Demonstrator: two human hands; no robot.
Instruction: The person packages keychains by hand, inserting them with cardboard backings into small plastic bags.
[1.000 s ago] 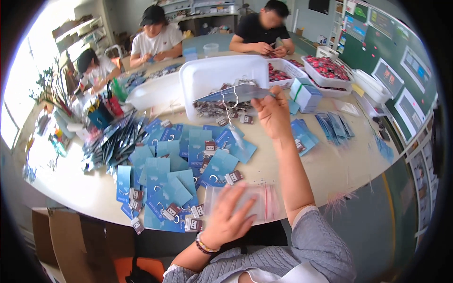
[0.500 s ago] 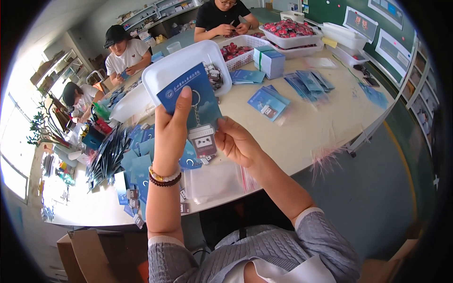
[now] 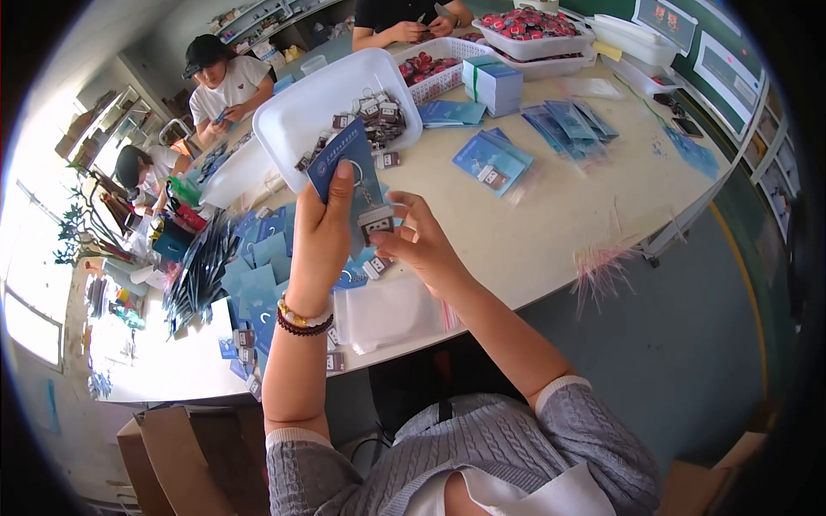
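Upright in my left hand [image 3: 320, 232] is a blue printed card [image 3: 351, 146], the thumb pressed on its front. A keychain [image 3: 373, 222] with a small grey-and-white cup-shaped charm hangs against the card from a metal ring. The thumb and a finger of my right hand [image 3: 428, 254] close on the charm's right side. Behind the card a white plastic bin [image 3: 288, 116] holds many similar keychains. Below my hands, clear plastic sleeves [image 3: 387, 314] lie at the table's near edge.
Blue cards with keychains [image 3: 258, 288] spread left of my wrist. Bagged cards [image 3: 493, 159] lie to the right, near a banded card stack [image 3: 492, 84]. Baskets of red items [image 3: 529, 34] stand at the back. Pink strips [image 3: 602, 258] hang off the right edge. Co-workers sit across and left.
My right hand has moved from the card's edge to the charm. The card and charm are tilted further back, and my left hand sits slightly lower.
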